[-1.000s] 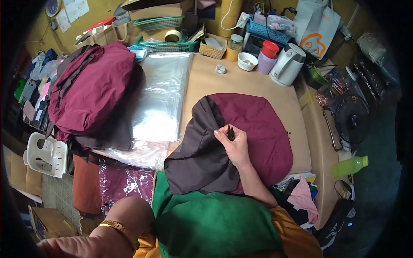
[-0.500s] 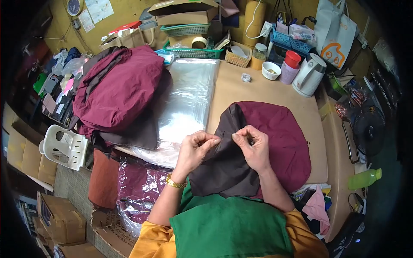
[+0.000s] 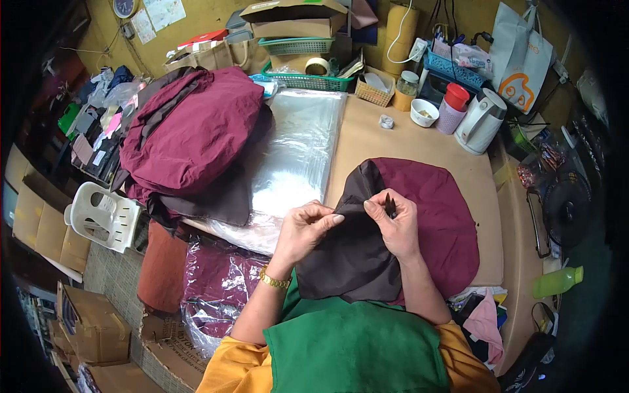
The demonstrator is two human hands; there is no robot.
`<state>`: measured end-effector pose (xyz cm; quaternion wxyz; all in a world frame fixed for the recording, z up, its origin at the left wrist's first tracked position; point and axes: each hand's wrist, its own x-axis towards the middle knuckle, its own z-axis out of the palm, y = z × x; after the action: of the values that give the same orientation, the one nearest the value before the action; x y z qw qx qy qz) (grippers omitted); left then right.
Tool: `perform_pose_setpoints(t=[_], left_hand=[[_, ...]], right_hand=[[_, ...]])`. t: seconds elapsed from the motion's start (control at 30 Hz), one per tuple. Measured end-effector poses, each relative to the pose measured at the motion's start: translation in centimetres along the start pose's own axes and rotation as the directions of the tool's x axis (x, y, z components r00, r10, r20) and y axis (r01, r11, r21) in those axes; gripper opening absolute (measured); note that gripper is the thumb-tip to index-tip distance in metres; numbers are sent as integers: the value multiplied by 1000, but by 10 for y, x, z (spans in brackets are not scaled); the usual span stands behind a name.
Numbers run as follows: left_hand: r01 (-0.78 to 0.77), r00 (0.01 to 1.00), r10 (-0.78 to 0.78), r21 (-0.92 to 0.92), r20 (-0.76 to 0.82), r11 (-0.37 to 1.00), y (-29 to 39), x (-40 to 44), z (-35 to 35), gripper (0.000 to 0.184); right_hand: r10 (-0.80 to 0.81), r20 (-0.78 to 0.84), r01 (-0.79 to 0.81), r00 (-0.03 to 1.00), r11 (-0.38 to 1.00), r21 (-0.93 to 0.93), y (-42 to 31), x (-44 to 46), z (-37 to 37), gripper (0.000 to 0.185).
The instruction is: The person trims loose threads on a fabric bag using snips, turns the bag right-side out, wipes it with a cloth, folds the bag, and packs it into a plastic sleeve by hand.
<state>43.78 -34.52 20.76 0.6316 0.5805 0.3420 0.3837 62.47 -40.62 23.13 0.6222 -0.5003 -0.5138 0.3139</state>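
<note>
A maroon cloth piece (image 3: pixel 436 223) with a dark brown part (image 3: pixel 354 262) lies on the tan table, in front of my body. My left hand (image 3: pixel 306 230) pinches the dark cloth at its left side, thumb and forefinger together. Close by on the right, my right hand (image 3: pixel 396 223) pinches the same dark cloth near its upper fold. A small black pointed tool (image 3: pixel 390 205) sticks up from the fingers of my right hand. The dark cloth is stretched between the two hands.
Maroon and dark cloth items (image 3: pixel 196 131) are piled at the left, beside clear plastic sheets (image 3: pixel 301 141). A white bowl (image 3: pixel 424 113), a lidded cup (image 3: pixel 452 110) and a kettle (image 3: pixel 481 121) stand at the back right. A white plastic stool (image 3: pixel 105 215) is at the lower left.
My left hand has come from the lower left onto the dark cloth and pinched it. My right hand has moved closer to it. The view has shifted, so the scene sits further right and lower.
</note>
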Motion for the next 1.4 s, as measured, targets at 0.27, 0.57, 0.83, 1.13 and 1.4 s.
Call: perform_pose_setpoints(t=[0.27,0.57,0.83,1.13,1.4], left_hand=[[173,977,-212,-472,-30,864,-7,-5,7,15],[158,984,-174,-652,40,741,2,-12,16,11],[137,987,-160,-688,31,713,-9,-11,16,15],[39,997,-74,-579,-37,814,-18,-10,21,12],[-36,999,16,-423,-52,905,-17,-12,23,14]], right_hand=[[6,-17,-6,1000,1000,-10,9,-1,-2,22],[41,1,-41,999,999,-14,12,-1,-3,23],[34,-25,-39,999,976,-213,6,-2,1,21],[-451,270,484,851,472,-737,-33,-16,15,29],[-488,351,544,799,335,-769,-24,-12,18,23]])
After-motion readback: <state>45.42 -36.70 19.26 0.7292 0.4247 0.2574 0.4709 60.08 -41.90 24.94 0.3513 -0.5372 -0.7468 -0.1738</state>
